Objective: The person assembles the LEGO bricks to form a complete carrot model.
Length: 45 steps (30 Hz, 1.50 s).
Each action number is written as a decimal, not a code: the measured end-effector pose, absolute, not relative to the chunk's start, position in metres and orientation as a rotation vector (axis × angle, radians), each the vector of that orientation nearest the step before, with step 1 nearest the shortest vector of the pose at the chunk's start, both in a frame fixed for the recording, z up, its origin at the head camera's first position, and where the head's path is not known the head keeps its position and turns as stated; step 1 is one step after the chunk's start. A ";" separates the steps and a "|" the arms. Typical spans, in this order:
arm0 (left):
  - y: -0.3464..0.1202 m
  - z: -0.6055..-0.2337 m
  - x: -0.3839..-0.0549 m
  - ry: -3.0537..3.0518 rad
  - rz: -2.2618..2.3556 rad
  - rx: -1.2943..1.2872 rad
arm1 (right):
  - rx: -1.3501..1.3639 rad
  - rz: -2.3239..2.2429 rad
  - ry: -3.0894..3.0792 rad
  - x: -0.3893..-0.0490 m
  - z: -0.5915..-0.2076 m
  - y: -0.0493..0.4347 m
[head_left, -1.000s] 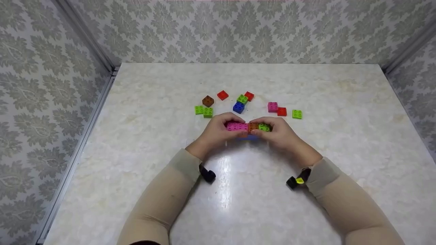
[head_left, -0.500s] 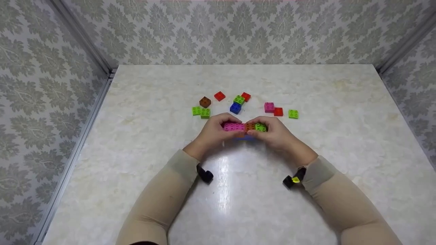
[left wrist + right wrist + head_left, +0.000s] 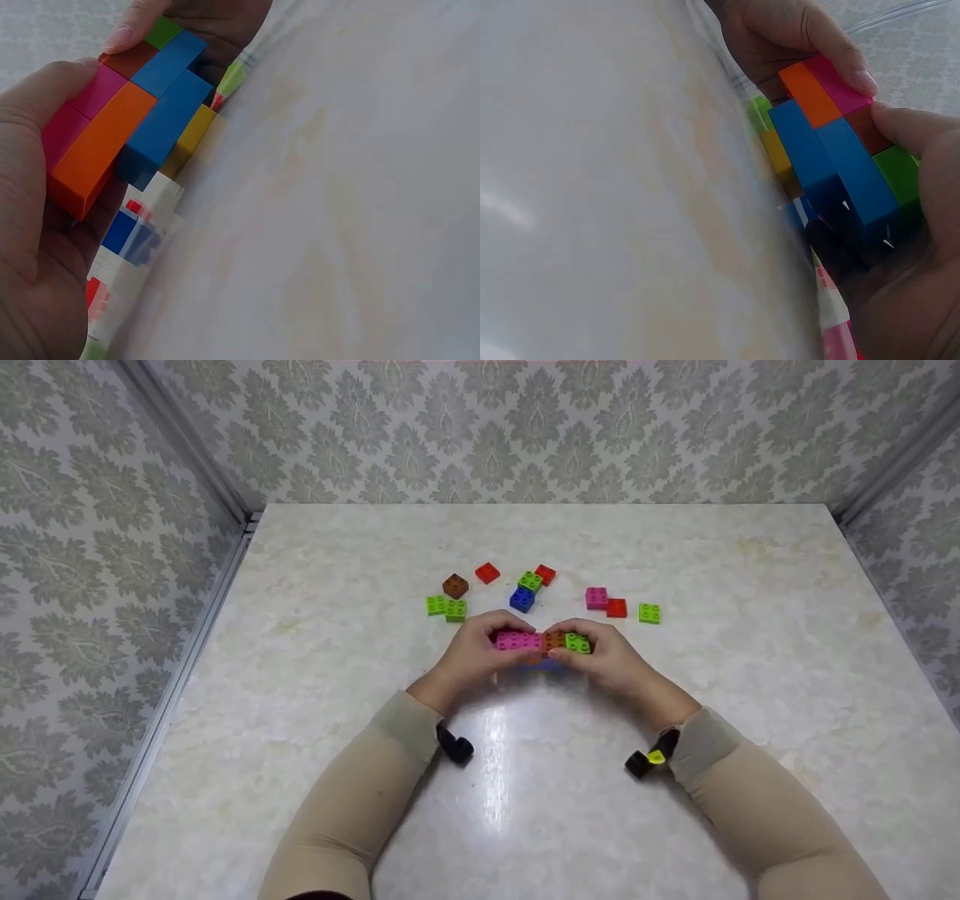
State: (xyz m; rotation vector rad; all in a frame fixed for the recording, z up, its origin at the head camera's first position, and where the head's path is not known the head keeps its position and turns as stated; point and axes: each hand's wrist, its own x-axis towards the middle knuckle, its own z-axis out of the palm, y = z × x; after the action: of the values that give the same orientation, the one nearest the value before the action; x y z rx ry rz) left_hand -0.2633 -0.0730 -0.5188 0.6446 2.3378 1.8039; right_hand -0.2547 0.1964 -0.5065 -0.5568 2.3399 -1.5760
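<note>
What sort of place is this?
Probably an indoor booth or work cubicle, perhaps for recording: a pale marbled table enclosed on three sides by damask-patterned walls, with grey trim running up the corners.

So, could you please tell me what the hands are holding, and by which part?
A brick stack: the left hand grips its pink end, the right hand its brown and green end.

Smooth, glossy surface (image 3: pixel 555 810); near its middle, a brick stack (image 3: pixel 120 120) of smooth plastic; above the surface, matt cloth sleeves (image 3: pixel 345 787).
</note>
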 end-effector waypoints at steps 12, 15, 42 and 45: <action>-0.072 -0.521 -0.275 2.311 2.002 0.274 | -0.506 -1.525 2.372 -0.253 -0.506 0.197; -0.066 -0.520 -0.282 2.363 2.012 0.234 | -0.510 -1.510 2.386 -0.252 -0.504 0.200; -0.062 -0.513 -0.305 2.738 1.324 0.376 | -0.538 -1.529 2.374 -0.253 -0.506 0.196; -0.062 -0.513 -0.305 2.778 1.251 0.384 | -0.531 -1.525 2.368 -0.252 -0.505 0.195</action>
State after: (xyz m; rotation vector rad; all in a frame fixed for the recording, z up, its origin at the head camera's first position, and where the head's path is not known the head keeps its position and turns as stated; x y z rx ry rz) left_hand -0.3050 -0.0623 -0.5132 0.3839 2.7778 1.2515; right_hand -0.2521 0.1951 -0.5052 -0.5308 2.3679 -1.5251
